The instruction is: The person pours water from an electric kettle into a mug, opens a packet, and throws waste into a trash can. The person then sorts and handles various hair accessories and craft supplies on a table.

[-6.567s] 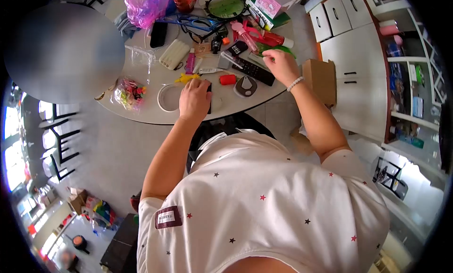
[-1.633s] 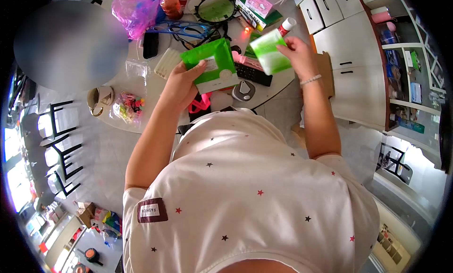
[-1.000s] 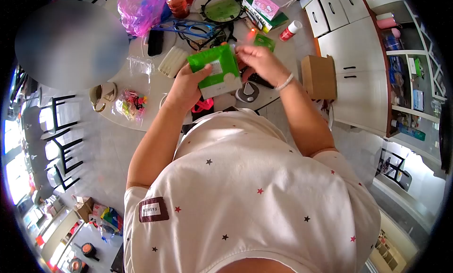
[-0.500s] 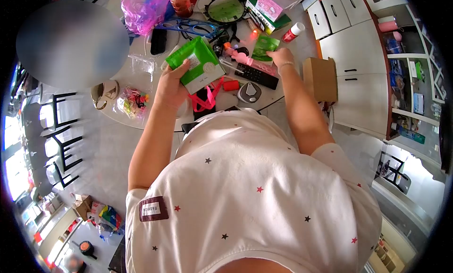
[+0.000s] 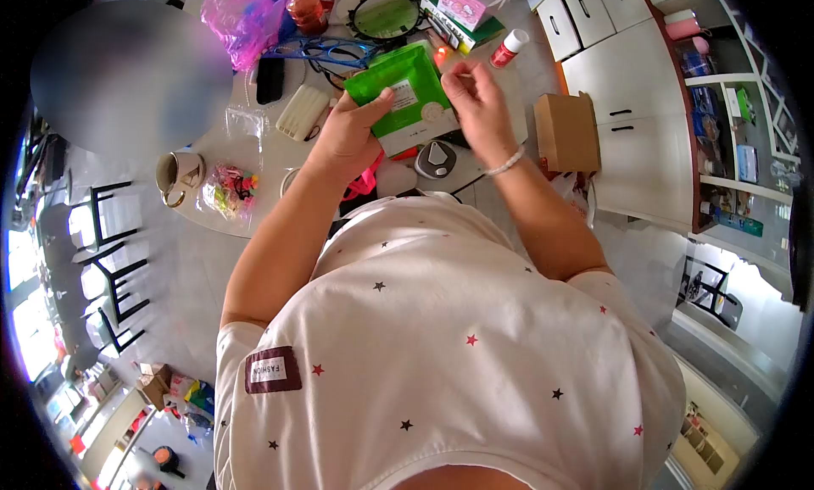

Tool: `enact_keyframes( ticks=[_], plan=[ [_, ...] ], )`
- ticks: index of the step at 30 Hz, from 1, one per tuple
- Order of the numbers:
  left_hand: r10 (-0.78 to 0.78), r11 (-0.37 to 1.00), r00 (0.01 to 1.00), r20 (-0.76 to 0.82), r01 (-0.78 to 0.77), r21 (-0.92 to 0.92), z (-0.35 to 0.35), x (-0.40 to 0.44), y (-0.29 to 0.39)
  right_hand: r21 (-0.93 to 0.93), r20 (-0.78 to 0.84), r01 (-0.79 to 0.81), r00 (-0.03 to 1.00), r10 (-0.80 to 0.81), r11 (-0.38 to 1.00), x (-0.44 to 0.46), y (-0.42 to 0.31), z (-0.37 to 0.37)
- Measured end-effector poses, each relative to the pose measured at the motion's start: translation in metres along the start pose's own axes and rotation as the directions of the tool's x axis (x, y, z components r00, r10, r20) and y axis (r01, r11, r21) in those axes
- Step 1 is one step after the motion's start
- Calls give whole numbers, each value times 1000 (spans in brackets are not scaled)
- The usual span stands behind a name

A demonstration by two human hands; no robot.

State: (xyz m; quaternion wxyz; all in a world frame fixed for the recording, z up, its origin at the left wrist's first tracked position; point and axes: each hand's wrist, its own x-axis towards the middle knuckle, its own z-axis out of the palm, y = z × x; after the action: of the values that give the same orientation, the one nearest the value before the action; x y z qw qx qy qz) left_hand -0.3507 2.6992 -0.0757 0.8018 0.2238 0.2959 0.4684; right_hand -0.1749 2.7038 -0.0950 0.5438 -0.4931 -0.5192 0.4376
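My left hand [image 5: 352, 134] grips the lower left side of a green and white packet [image 5: 407, 104], its thumb lying across the front. The packet is tilted and has a pale label and a round mark on it. Close against the packet's upper right edge is my right hand [image 5: 483, 113], its fingers curled and thumb bent inward. What these fingers hold, if anything, is hidden. Partly under the packet and hands lie a grey and white oval device [image 5: 436, 159] and a pink strap [image 5: 365, 180].
Around the packet on the table are a white case [image 5: 303, 113], a black phone [image 5: 270, 80], blue-framed glasses [image 5: 318, 51], a red and white bottle [image 5: 509, 48] and a purple plastic bag [image 5: 243, 19]. A mug [image 5: 180, 178] stands at left. Right of the table sits a cardboard box [image 5: 566, 134].
My left hand has moved right with the packet. My right hand, which held a green sachet over the table, has come in beside the packet; the sachet is out of sight now.
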Motion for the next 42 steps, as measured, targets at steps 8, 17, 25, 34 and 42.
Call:
enact_keyframes(
  ticks=[8,17,25,34,42],
  plan=[
    [48,752,996,-78,15,658,-7,2,-13,-489,11,42,999,-42,872,12,46,-49],
    [-108,903,963,-247,199,381,-56,-9,9,-859,-66,-51,998,-10,509,35,152,-152],
    [-129,913,948,-292,229,339,-77,-18,4,-819,449,428,893,-38,382,20,106,-44],
    [-43,941,932,-360,159,300,-87,-37,14,-735,220,172,976,-9,656,44,76,-55],
    [-61,964,922,-382,154,218,-100,-40,5,-906,336,404,867,-368,127,61,96,-84]
  ],
)
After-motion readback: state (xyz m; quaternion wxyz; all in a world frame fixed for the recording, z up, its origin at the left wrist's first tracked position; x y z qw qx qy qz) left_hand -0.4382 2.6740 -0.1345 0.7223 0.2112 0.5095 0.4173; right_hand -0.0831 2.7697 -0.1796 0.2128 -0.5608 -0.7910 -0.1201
